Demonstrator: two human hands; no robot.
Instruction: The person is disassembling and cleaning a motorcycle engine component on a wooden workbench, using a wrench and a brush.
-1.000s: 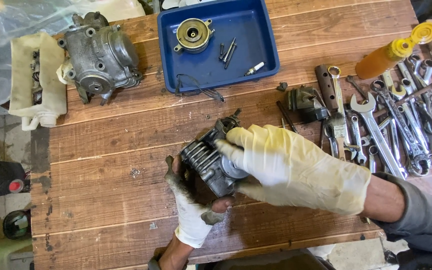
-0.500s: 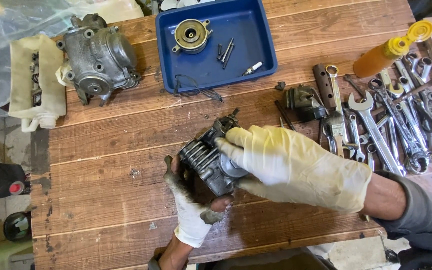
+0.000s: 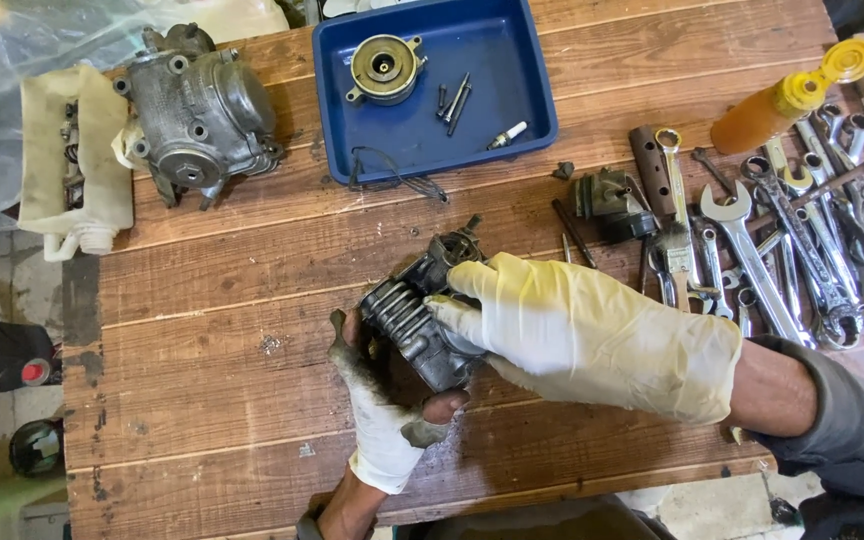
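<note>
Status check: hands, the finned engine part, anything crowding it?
Left hand cradling finned engine part from below. Right hand gripping it from the right. Part held above wooden table. Spanners off to the right, not crowding it.

Workshop, wrenches, engine parts, plank bench

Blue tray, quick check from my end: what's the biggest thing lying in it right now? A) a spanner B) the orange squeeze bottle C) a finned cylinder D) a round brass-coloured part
D: the round brass-coloured part sits in the blue tray beside small bolts; the spanners and orange bottle lie on the table.
</note>
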